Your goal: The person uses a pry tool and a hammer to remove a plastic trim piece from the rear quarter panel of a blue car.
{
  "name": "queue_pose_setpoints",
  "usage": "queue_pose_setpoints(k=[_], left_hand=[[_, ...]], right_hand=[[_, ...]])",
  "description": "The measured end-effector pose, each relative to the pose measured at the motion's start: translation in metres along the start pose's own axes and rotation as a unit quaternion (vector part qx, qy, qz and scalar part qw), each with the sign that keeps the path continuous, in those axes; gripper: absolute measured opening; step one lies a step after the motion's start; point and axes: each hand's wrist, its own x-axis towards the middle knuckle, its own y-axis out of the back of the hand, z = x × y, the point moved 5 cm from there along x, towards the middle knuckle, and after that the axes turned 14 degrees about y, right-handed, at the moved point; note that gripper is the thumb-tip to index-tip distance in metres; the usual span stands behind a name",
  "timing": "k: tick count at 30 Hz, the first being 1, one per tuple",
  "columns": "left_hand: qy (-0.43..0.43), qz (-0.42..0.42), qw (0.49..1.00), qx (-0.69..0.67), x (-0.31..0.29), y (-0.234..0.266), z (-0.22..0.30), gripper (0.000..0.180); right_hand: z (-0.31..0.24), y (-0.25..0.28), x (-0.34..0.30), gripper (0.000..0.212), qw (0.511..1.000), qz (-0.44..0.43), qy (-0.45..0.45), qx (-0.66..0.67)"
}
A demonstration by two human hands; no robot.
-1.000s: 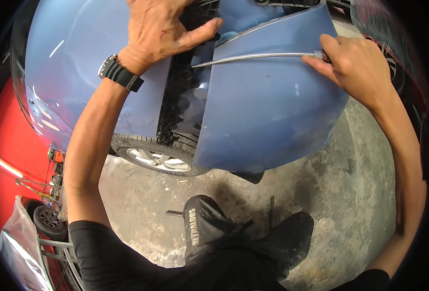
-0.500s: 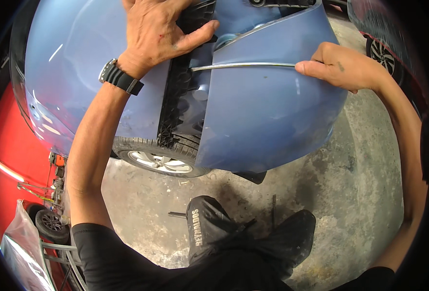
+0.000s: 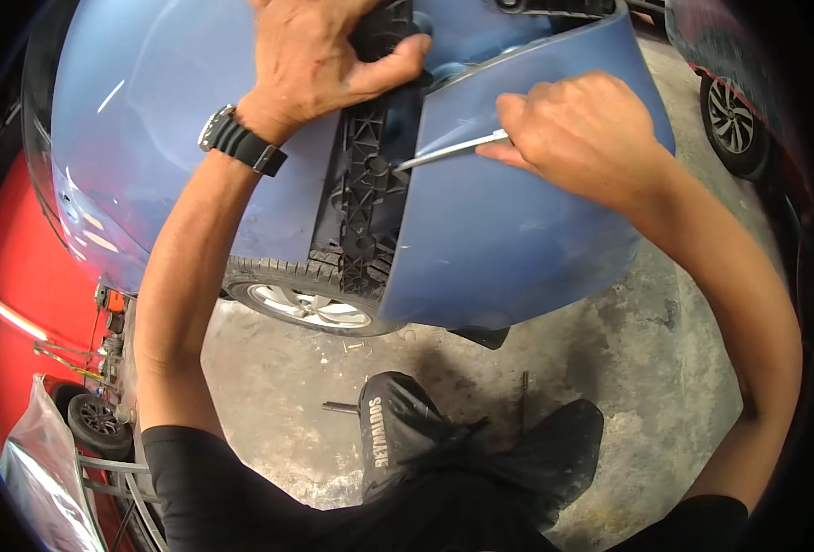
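Note:
My right hand [image 3: 577, 129] is closed around one end of a thin, straight metal rod [image 3: 444, 150]; any handle is hidden in the fist. The rod crosses the edge of a loose blue bumper cover [image 3: 517, 230], its tip at a black plastic bracket [image 3: 366, 175]. This ribbed strip runs along the edge of the blue fender [image 3: 177, 120]. My left hand [image 3: 310, 64] rests over the bracket's upper part and the fender, thumb stretched out to the right. Its other fingertips run out past the top of the picture.
Below the gap stands a tyre with a silver wheel [image 3: 310, 306]. My black-clad knees [image 3: 398, 423] are over the stained concrete floor [image 3: 269, 386]. Another car's wheel [image 3: 731, 115] is at the far right. To the left are a red wall [image 3: 21, 267] and a plastic-covered item [image 3: 48, 460].
My right hand has moved left, closer to the bracket, and less of the rod shows. The rod now slants down to the left. The bracket appears shifted right; my left hand stays on it.

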Motion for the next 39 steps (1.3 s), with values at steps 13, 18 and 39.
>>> queue_pose_setpoints(k=[13,18,39], left_hand=[[-0.042,-0.087,0.994,-0.053,-0.009,0.011,-0.005,0.041],[-0.008,-0.138,0.984,-0.109,-0.016,0.018,-0.012,0.040],[0.347,0.213,0.233,-0.883,-0.292,0.082,0.049,0.038]], right_hand=[[-0.132,0.020,-0.182,0.055,0.866,-0.076,-0.406,0.283],[-0.287,-0.031,-0.259,0.052,0.671,-0.009,-0.596,0.441],[-0.347,-0.007,-0.111,0.016,0.526,0.132,-0.518,0.661]])
